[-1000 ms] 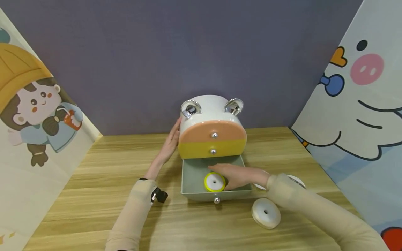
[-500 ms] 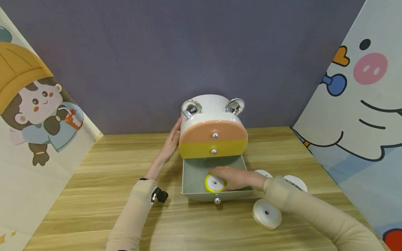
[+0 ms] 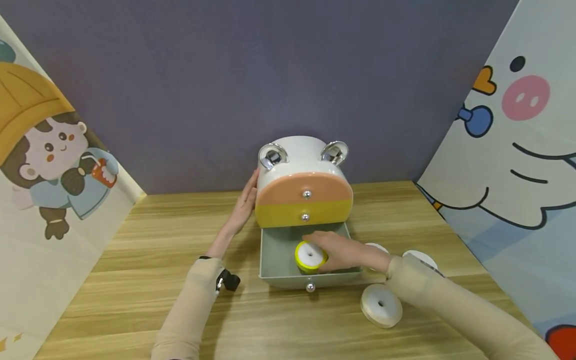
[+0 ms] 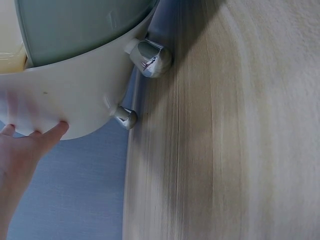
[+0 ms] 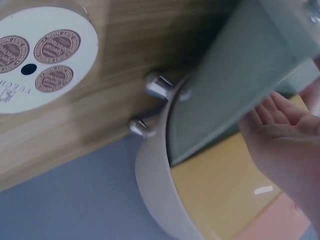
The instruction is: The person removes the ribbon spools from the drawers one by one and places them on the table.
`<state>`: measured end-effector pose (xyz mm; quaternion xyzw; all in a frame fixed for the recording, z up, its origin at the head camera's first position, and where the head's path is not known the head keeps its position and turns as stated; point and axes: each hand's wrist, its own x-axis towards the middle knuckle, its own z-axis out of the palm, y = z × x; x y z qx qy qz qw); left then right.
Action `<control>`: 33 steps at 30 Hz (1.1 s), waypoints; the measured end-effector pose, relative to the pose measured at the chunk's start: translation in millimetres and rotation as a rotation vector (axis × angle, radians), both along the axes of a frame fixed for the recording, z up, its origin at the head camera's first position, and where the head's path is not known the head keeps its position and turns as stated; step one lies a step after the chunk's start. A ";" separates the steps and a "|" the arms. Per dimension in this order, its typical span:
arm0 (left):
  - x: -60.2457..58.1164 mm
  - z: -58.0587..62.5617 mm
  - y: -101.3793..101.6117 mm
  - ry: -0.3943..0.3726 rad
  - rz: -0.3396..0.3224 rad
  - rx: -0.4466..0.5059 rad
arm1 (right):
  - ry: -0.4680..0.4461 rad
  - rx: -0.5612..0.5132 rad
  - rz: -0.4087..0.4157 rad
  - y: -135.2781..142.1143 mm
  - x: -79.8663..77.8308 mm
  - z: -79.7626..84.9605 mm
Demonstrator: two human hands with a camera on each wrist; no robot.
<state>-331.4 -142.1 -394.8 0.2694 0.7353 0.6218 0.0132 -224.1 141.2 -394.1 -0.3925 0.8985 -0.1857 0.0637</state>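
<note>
A small white drawer cabinet (image 3: pixel 302 155) with two chrome rings on top has orange and yellow drawer fronts. Its bottom grey-green drawer (image 3: pixel 276 252) is pulled out. Inside that drawer my right hand (image 3: pixel 342 250) grips a ribbon spool (image 3: pixel 310 254) with a yellow edge and white face, slightly raised. In the right wrist view my right hand (image 5: pixel 287 132) reaches over the drawer wall (image 5: pixel 235 75), and the spool is hidden. My left hand (image 3: pixel 244 205) rests with straight fingers against the cabinet's left side. In the left wrist view, fingertips of my left hand (image 4: pixel 25 155) touch the white side wall (image 4: pixel 60 100).
A cream ribbon spool (image 3: pixel 381 306) lies on the wooden table (image 3: pixel 148 260), right of the drawer. Behind my right forearm are two more white discs, one partly covered (image 3: pixel 377 247) and one farther right (image 3: pixel 420 258). A dark wall (image 3: pixel 202 100) stands behind.
My right hand has closed its grip on the yellow-edged spool and raised it a little from the drawer floor. My left hand stays against the cabinet.
</note>
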 end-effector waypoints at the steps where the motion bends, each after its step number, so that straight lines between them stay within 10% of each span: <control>1: -2.4 -3.0 -0.1 0.001 0.002 0.003 | -0.003 -0.008 -0.013 2.2 1.9 2.8; 15: -20.2 -26.9 -2.6 0.030 0.023 0.018 | -0.045 -0.100 -0.219 52.7 35.1 40.0; 33: -0.4 1.2 0.4 -0.011 0.017 -0.016 | 0.090 -0.117 -0.374 126.3 88.9 34.9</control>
